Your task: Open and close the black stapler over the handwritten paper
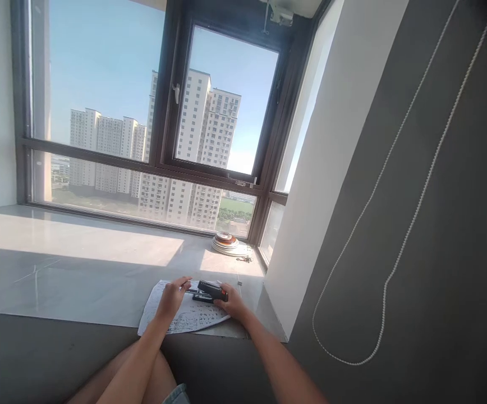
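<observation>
A black stapler (210, 290) with a small orange mark rests over a sheet of paper (184, 324) covered in dark handwriting or print. My right hand (233, 304) is closed around the stapler's right end. From the stapler's left side a thin dark part sticks out toward my left hand (171, 298). The fingers of that hand are pinched together just left of the stapler, above the paper. What they hold is too small to make out. The paper lies on the pale stone windowsill (100, 286), its lower edge near the sill's front edge.
A stack of round plate-like items (225, 244) stands at the back right of the sill, with a small dark item (244, 259) beside it. A beaded blind chain (384, 303) hangs at the right. A framed window (210, 168) rises behind the sill.
</observation>
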Demonstrator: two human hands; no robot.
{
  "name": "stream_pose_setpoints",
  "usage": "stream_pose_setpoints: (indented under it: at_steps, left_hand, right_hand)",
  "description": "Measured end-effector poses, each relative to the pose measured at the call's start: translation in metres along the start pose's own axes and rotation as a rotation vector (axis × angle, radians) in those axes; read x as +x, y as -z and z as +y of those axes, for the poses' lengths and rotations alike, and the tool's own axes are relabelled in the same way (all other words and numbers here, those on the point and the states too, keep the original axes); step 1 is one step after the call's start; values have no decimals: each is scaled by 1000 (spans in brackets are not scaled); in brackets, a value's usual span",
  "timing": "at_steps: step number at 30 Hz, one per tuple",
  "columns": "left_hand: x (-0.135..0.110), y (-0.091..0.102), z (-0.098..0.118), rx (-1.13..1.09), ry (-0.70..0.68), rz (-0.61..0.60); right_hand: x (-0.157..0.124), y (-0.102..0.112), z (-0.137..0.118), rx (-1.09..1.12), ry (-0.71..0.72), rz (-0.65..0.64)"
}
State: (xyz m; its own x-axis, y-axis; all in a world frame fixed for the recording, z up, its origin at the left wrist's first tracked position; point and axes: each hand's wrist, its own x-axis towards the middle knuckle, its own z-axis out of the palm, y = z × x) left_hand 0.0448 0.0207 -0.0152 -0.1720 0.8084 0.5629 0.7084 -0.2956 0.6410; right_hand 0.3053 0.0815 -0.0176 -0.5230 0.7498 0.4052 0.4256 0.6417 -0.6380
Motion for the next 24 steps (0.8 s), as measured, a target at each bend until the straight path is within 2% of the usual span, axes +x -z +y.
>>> stream_pose_setpoints:
  at_steps: [3, 6, 12, 24]
  left_hand:
    - [-2, -1, -1, 165, -6, 15]
    - [-1, -2, -3, 258, 12, -35]
    - [0, -3, -4, 252, 38, -158]
    - [-3, -1, 1, 213, 9, -188]
  right_hand:
    - [0, -2, 4, 0, -5, 6]
    - [1, -3, 6, 3, -3, 5]
    - [0, -1, 1, -14, -1, 1]
    - [0, 1, 0, 41, 15, -18]
